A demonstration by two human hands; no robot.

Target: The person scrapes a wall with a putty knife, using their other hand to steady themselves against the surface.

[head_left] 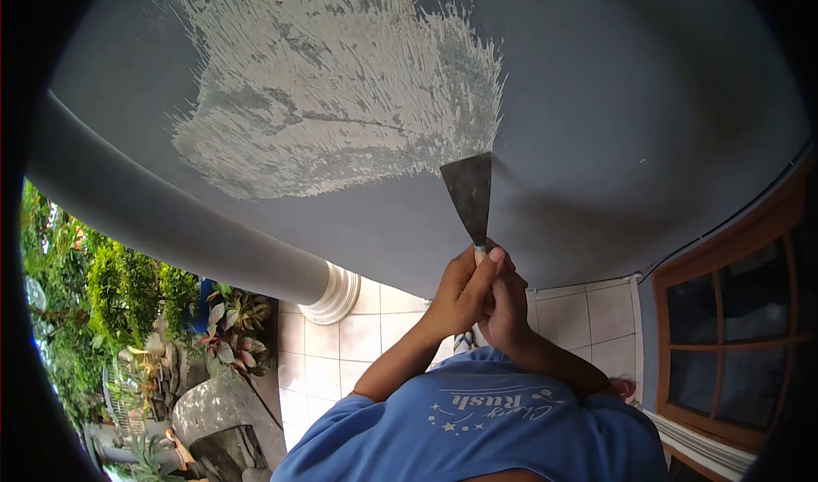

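Note:
A paint scraper (470, 194) with a dark, flared metal blade points up and away from me, its wide edge at the lower right border of a scraped patch (315, 98) on the grey wall (588, 90). My left hand (454, 296) and my right hand (508, 303) are both closed together around its short, light handle, which the fingers mostly hide. Inside the patch the grey paint is gone in streaks, baring a pale, rough surface with a dark crack across it.
To the left runs a round grey column (196, 235) with a white moulded base (334, 294). Plants (119, 286) and rocks (204, 414) lie beyond it. Pale tiles (319, 341) cover the floor. A wood-framed window (724, 337) stands at the right.

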